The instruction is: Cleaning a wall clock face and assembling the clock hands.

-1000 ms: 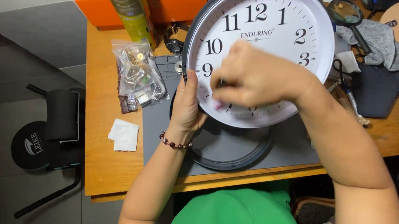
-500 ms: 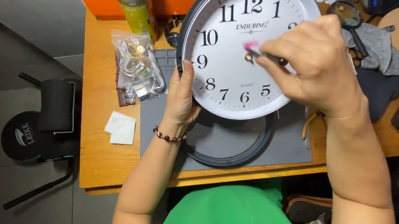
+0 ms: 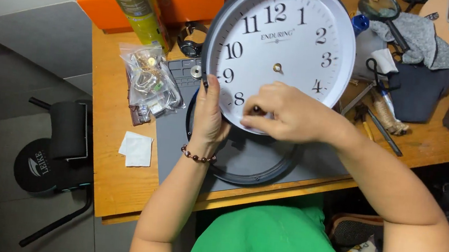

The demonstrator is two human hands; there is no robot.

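Clock face (image 3: 282, 49) above ring (image 3: 242, 167) on mat (image 3: 171, 131); bag (image 3: 148, 82) left, pliers (image 3: 367, 119) right.

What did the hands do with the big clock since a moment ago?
The right hand moved from the middle of the clock face down to its lower edge, uncovering the bare centre post. The left hand kept gripping the clock's left rim. The dark ring stayed on the mat underneath.
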